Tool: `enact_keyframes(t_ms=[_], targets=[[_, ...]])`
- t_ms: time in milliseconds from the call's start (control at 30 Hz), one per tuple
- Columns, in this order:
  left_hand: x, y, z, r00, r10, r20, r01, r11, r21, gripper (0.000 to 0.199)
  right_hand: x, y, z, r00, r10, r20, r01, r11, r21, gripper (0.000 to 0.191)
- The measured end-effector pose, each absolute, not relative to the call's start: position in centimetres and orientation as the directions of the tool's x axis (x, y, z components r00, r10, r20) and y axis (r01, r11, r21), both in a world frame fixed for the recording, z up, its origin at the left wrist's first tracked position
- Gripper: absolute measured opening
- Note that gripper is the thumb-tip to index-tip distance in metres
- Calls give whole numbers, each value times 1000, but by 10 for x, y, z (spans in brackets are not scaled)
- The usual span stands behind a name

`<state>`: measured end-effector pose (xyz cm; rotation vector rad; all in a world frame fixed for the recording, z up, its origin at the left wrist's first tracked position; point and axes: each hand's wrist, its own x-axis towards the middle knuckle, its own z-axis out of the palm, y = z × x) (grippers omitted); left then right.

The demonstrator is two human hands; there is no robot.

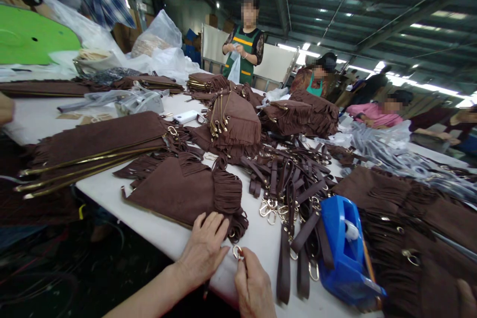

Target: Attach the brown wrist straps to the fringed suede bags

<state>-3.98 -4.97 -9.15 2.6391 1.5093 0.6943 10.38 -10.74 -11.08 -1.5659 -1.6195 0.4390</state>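
A dark brown fringed pouch (175, 189) with a gold zipper lies flat near the table's front edge. My left hand (204, 248) rests at its lower edge, fingers spread and lying flat, the fingertips touching the pouch. Just to the right, my right hand (253, 280) pinches a gold clasp (237, 252) between thumb and forefinger, close to the pouch's fringed corner. Right of the pouch is a heap of brown wrist straps (285, 253) with gold clips. Beside the straps stands a blue tape dispenser (341, 258).
Stacked fringed pouches (108, 134) lie at the left, with more piled (238, 117) further back. Others (402, 198) cover the right side. Plastic bags and a white device (185, 117) are on the table. A person (244, 44) in a green apron stands across; other people sit at right.
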Motion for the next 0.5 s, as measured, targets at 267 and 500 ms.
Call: enact_keyframes(t_ms=[267, 500], targets=[[-27, -20, -68, 570, 821, -21, 812, -560, 165, 32, 104, -106, -103, 104, 971, 215, 605, 110, -789, 27], [-53, 3, -37, 524, 851, 16, 769, -481, 421, 25, 100, -96, -76, 103, 959, 263, 539, 168, -826, 28]])
